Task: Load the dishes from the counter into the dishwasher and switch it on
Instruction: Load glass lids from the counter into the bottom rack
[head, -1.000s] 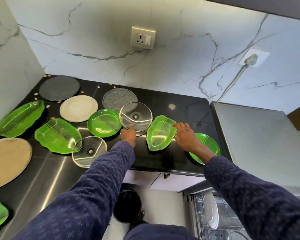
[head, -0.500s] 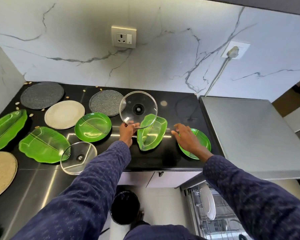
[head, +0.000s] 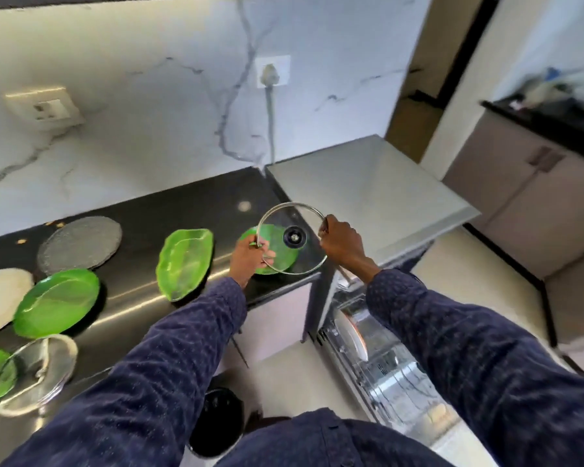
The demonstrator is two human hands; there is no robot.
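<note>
Over counter (head: 196,210), hands grip lid (head: 294,244).

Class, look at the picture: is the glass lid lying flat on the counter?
No: the glass lid is lifted off the counter, its rim held by the left hand and right hand.

plates (head: 185,262) left on counter (head: 196,203), dishwasher rack (head: 381,358) lower right, apparently open
</note>
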